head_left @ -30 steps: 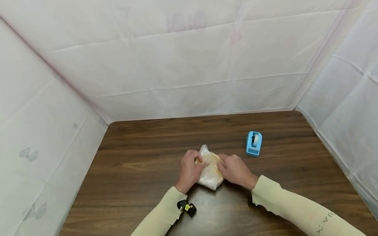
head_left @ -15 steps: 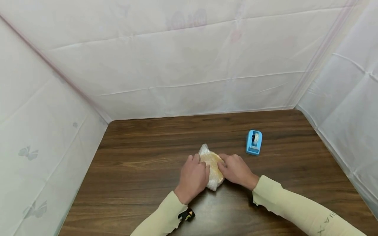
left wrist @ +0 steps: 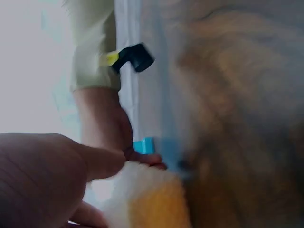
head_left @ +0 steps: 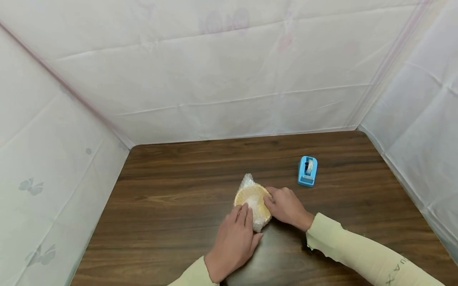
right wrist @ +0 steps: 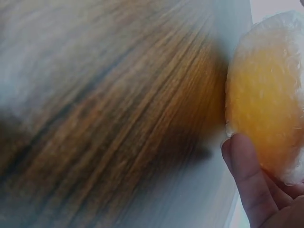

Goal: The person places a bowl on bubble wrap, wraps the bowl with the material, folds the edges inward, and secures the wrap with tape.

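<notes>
A round yellow object in bubble wrap [head_left: 255, 195] lies on the dark wooden table, a twisted tail of wrap poking out at its far side. On its right edge my right hand [head_left: 286, 207] pinches it, thumb on top and fingers at the side. Fairly straight fingers of my left hand [head_left: 234, 240] rest on the near left part of the wrap, the thumb spread apart. The right wrist view shows the wrapped object [right wrist: 266, 95] up close, with the right thumb [right wrist: 244, 166] against it. In the left wrist view the wrap [left wrist: 156, 202] sits below the hand.
A light blue tape dispenser [head_left: 307, 171] with a roll of clear tape stands on the table [head_left: 171, 198] to the right, beyond the right hand. White sheeting [head_left: 229, 79] hangs behind the table and along both sides.
My left hand has slid from the left edge of the wrapped object back toward me, its fingers straightening on the wrap. More yellow shows. The right hand keeps its hold.
</notes>
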Demonstrator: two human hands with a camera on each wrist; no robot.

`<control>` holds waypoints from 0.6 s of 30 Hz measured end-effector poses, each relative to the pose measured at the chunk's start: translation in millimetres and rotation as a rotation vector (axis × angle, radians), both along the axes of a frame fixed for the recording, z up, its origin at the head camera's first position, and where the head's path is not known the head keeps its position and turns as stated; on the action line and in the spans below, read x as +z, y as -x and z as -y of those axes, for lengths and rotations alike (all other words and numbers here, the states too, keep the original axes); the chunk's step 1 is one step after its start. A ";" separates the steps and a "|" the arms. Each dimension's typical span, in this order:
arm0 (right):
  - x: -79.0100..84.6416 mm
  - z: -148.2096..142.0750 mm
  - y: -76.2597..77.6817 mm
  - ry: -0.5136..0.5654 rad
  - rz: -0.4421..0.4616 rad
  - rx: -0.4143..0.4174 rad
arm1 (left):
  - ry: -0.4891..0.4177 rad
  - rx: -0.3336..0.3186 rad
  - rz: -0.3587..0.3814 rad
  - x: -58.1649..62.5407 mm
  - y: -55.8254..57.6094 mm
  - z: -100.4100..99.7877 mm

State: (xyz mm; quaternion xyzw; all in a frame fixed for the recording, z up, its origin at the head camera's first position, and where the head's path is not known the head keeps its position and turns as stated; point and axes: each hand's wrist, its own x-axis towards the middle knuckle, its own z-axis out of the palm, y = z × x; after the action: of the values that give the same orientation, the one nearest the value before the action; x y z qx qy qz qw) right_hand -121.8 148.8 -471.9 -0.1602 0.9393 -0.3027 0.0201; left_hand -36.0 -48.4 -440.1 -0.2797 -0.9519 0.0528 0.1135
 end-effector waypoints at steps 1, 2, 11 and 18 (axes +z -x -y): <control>0.1 -0.1 0.2 0.002 -0.003 -0.001 | 0.016 0.005 -0.003 -1.6 -1.7 0.4; 0.4 -0.4 0.3 0.007 -0.005 -0.001 | 0.019 0.010 -0.007 -3.9 -2.5 0.6; 0.0 -7.8 -1.1 0.029 -0.025 0.035 | 0.033 0.015 -0.022 -20.1 -3.6 1.4; 1.3 -12.1 0.9 0.071 -0.063 0.014 | -0.006 -0.012 -0.056 -23.6 -3.8 4.3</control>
State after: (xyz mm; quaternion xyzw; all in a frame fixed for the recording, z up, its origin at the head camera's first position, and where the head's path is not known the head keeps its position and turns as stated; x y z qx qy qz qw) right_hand -122.7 160.9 -470.7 -0.1770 0.9270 -0.3303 -0.0129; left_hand -32.2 -52.7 -463.7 -0.2833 -0.9469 0.0569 0.1413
